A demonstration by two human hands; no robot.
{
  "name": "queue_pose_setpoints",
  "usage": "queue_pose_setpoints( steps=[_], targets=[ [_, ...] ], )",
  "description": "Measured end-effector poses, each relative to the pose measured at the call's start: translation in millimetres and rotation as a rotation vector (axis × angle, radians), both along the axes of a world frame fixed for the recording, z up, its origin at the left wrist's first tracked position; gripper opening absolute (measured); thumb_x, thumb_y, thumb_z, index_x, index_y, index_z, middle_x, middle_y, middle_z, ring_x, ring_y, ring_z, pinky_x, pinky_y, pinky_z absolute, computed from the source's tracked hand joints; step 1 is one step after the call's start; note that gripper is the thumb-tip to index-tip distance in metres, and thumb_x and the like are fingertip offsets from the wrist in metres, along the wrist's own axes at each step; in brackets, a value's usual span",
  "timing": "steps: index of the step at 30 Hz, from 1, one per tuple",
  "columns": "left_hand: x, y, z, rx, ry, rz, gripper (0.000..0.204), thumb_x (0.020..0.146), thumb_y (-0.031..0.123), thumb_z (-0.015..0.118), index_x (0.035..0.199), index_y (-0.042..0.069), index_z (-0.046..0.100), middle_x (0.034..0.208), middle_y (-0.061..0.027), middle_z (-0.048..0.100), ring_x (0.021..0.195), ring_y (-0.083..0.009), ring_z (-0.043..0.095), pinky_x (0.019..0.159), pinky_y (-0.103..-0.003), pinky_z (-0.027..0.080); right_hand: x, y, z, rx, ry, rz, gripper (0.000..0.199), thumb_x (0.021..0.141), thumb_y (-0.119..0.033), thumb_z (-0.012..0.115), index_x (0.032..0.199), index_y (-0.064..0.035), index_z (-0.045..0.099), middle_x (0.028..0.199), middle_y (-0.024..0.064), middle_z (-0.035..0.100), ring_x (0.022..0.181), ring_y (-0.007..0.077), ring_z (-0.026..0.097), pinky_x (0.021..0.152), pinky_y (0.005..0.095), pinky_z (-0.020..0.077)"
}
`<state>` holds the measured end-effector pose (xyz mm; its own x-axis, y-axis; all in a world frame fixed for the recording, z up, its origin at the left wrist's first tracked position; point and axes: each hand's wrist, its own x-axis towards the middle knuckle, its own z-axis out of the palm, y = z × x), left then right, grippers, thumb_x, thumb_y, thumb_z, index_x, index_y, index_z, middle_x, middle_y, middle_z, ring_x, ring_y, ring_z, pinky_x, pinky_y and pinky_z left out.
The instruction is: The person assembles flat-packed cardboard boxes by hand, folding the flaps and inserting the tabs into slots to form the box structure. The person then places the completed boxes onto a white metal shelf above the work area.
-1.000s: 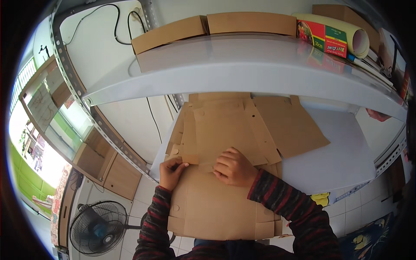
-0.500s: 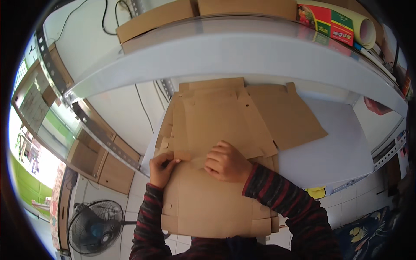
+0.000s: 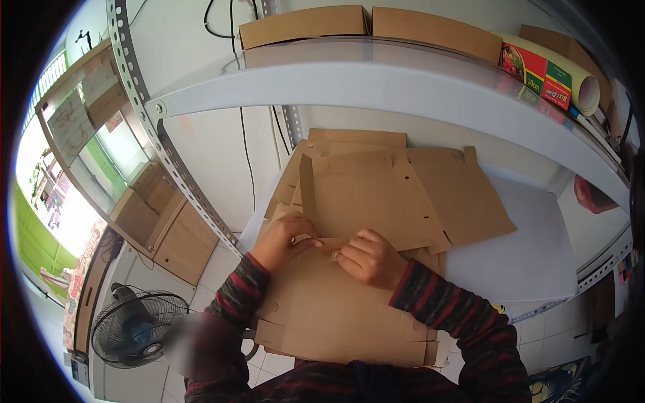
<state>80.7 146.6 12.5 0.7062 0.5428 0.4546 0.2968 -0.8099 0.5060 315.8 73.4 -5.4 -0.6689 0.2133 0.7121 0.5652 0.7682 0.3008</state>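
Note:
A brown cardboard box blank lies on a stack of like flat sheets, with a narrow side flap folded upright along its left. At the blank's near left corner my left hand pinches a small cardboard flap between thumb and fingers. Just to its right, my right hand is closed, its fingertips on the near edge of the same flap. What lies under the curled fingers is hidden. Below the hands spreads another flat cardboard sheet, close to my body.
A white table bears the cardboard, and another brown panel leans out to the right. A white metal shelf crosses above, holding cardboard boxes and a red-green carton. A black fan stands at lower left.
My left hand has moved right, closer to my right hand, along the near edge. The left side flap, flat before, now stands up. The whole view has shifted somewhat.

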Motion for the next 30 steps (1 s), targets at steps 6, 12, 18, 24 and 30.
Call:
queue_pose_setpoints(
  steps=[6, 12, 18, 24, 30],
  targets=[
    [30.2, 33.0, 25.4, -0.288, 0.165, -0.211, 0.016, 0.083, 0.016, 0.078, 0.082, 0.002, 0.070, 0.075, -0.0072, 0.068, 0.070, -0.0180, 0.065, 0.066, -0.031, 0.050, 10.7, -3.0, 6.2, 0.033, -0.039, -0.051, 0.008, 0.074, -0.006, 0.066, 0.072, -0.0065, 0.059, 0.070, 0.0023, 0.053, 0.069, 0.0162, 0.056, 0.066, 0.0298, 0.0461],
    [22.5, 54.5, -33.6, -0.101, -0.185, -0.096, 0.013, 0.082, 0.010, 0.076, 0.078, 0.000, 0.069, 0.073, -0.0081, 0.067, 0.064, -0.0154, 0.061, 0.056, -0.029, 0.047, 15.4, 18.9, -1.6, -0.004, -0.089, -0.088, 0.008, 0.072, -0.008, 0.064, 0.071, -0.0084, 0.056, 0.072, 0.0023, 0.053, 0.070, 0.0164, 0.056, 0.068, 0.0302, 0.0464],
    [24.1, 56.0, -27.4, -0.222, -0.249, -0.091, 0.014, 0.082, 0.007, 0.074, 0.074, -0.001, 0.067, 0.072, -0.0086, 0.065, 0.060, -0.0163, 0.058, 0.053, -0.029, 0.043, 14.2, 18.9, 2.5, -0.152, -0.019, -0.124, 0.007, 0.073, -0.009, 0.064, 0.073, -0.0082, 0.057, 0.073, 0.0020, 0.054, 0.071, 0.0169, 0.057, 0.070, 0.0312, 0.0469],
    [20.7, 61.1, -35.2, -0.207, -0.256, -0.118, 0.014, 0.083, 0.008, 0.075, 0.075, -0.001, 0.068, 0.072, -0.0084, 0.065, 0.060, -0.0175, 0.057, 0.055, -0.029, 0.044, 12.4, 19.6, 4.3, -0.204, -0.014, -0.121, 0.006, 0.073, -0.008, 0.064, 0.075, -0.0080, 0.059, 0.073, 0.0020, 0.053, 0.072, 0.0169, 0.057, 0.071, 0.0312, 0.0464],
    [15.9, 55.1, -31.2, -0.270, -0.172, 0.022, 0.013, 0.083, 0.011, 0.076, 0.079, 0.000, 0.070, 0.071, -0.0079, 0.064, 0.061, -0.0150, 0.057, 0.055, -0.029, 0.042, 8.3, 19.6, 0.8, -0.219, -0.002, -0.127, 0.006, 0.073, -0.007, 0.063, 0.072, -0.0086, 0.057, 0.074, 0.0023, 0.054, 0.071, 0.0172, 0.056, 0.072, 0.0318, 0.0462]
  ],
)
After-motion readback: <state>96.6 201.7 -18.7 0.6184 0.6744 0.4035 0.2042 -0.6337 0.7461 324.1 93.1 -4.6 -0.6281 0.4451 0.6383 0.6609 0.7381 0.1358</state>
